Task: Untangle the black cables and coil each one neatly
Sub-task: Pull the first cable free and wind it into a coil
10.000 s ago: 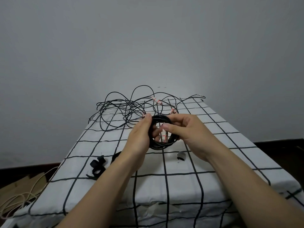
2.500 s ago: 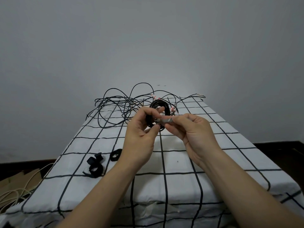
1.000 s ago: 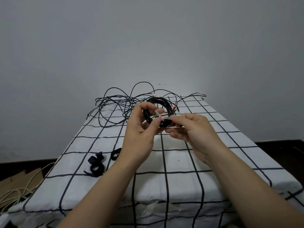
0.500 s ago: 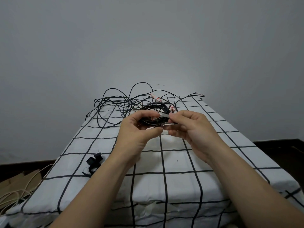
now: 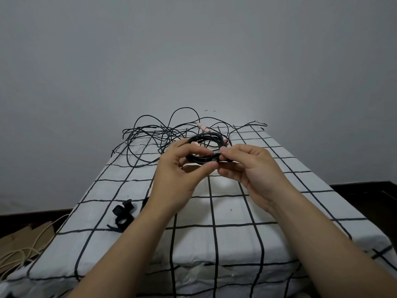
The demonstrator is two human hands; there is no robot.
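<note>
Since a second ago the coiled cable (image 5: 204,137) has tipped from standing on edge to lying almost flat, and it is held in the air above the middle of the checked table (image 5: 236,214). Its ring is widest left to right, with the opening facing up. The left hand (image 5: 178,175) curls thumb and fingers round the near left rim and hides it. The right hand (image 5: 255,168) pinches the near right rim between thumb and forefinger. Behind the coil lies the loose black tangle (image 5: 148,145), whose red-and-white tags (image 5: 202,126) are too small to read. Black straps (image 5: 123,214) lie on the cloth beside the left forearm. A cream cord (image 5: 21,254) trails on the floor.
</note>
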